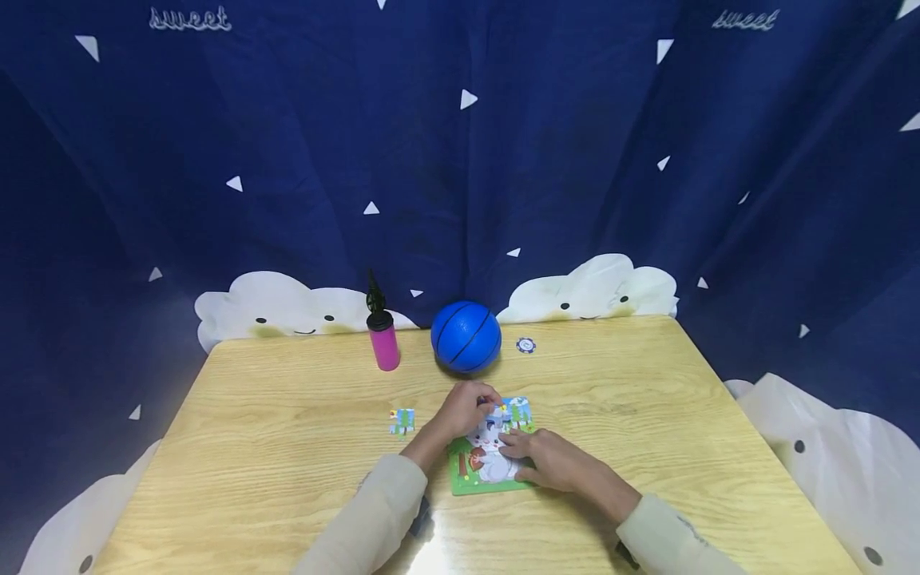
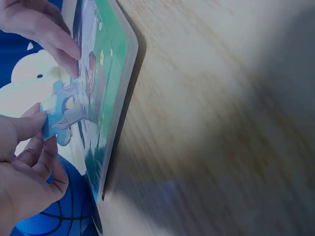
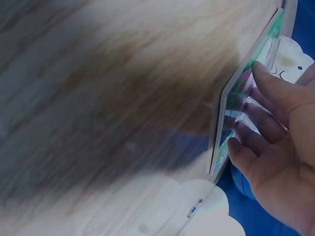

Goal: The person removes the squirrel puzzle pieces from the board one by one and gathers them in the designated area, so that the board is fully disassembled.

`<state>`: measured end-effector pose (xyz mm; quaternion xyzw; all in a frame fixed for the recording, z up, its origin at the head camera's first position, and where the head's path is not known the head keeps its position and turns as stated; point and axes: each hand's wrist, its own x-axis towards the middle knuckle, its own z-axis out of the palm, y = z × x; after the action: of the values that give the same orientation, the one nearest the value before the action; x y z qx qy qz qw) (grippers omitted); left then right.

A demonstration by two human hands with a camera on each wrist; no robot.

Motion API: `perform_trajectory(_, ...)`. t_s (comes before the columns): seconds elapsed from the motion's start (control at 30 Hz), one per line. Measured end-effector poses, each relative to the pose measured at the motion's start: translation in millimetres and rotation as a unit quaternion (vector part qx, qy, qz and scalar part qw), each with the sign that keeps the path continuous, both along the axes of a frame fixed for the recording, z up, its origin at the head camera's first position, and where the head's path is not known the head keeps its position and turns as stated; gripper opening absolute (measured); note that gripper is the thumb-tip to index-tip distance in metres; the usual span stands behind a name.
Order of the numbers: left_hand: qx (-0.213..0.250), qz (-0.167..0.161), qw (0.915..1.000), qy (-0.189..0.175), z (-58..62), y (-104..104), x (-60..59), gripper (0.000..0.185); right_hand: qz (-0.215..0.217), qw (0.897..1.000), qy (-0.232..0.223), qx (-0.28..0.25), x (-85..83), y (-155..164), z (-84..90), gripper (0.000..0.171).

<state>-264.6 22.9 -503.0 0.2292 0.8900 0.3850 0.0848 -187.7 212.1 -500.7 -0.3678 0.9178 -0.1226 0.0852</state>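
A picture puzzle board (image 1: 463,483) showing a pale cartoon animal on green ground lies on the table. Over its upper left part, my left hand (image 1: 462,409) pinches a light-blue puzzle piece (image 2: 58,110) between thumb and fingers; the left wrist view shows the piece raised on edge above the board. My right hand (image 1: 552,459) rests on the board's right side, fingers (image 3: 266,120) extended over the picture and touching it. Both hands cover parts of the picture. Left of the board, loose puzzle pieces (image 1: 402,421) lie close together on the wood.
Behind the board sits a blue ball (image 1: 465,337) with black lines. To its left stands a pink hand pump (image 1: 384,347) with a black top, and to its right lies a poker chip (image 1: 525,345). A dark blue curtain (image 1: 460,160) hangs along the table's back edge.
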Motion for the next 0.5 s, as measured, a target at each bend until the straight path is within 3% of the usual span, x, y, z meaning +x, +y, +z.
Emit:
perform_trajectory(0.27,0.028,-0.012,0.9993,0.022,12.6,-14,1.9,0.012,-0.001,1.000,-0.013,-0.005,0.3,0,0.0,0.050)
perform_trajectory(0.5,0.058,-0.005,0.9982,0.014,25.7,-55,2.4,0.013,-0.013,0.999,-0.033,-0.009,1.5,1,0.7,0.052)
